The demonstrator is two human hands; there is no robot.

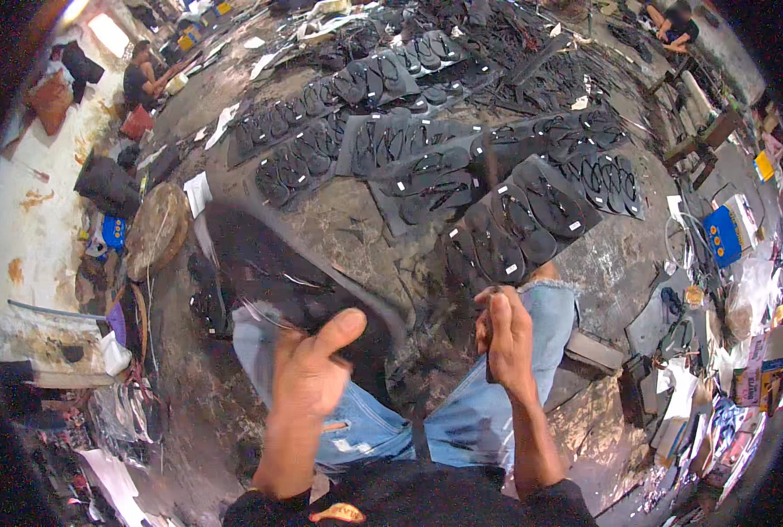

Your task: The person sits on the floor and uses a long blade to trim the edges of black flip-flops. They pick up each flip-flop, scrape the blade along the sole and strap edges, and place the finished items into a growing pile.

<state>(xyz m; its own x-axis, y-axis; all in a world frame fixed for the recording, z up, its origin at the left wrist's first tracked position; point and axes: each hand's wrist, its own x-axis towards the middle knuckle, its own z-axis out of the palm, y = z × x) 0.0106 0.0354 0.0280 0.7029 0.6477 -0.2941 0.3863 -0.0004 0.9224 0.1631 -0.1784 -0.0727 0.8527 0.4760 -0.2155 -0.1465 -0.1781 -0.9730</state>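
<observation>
Many small white labels (511,268) are seen on black sandal soles (532,220) laid in sheets beyond both hands. A blue box (724,235) lies far right. A black sole sheet (277,272) is clasped by the left hand (312,369), thumb raised; a thin dark tool (490,351) is gripped in the closed right hand (504,338).

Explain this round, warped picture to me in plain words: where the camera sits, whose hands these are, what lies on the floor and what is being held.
The camera sits on a person's head and looks down; its wide lens bends the edges. The two forearms at the bottom are that person's own, above knees in blue jeans. The left hand grips a black sandal sole, thumb raised. The right hand is closed around a thin dark tool; its kind is unclear. On the dark floor ahead lie rows of black sandals. Other people sit at the far edges.
</observation>
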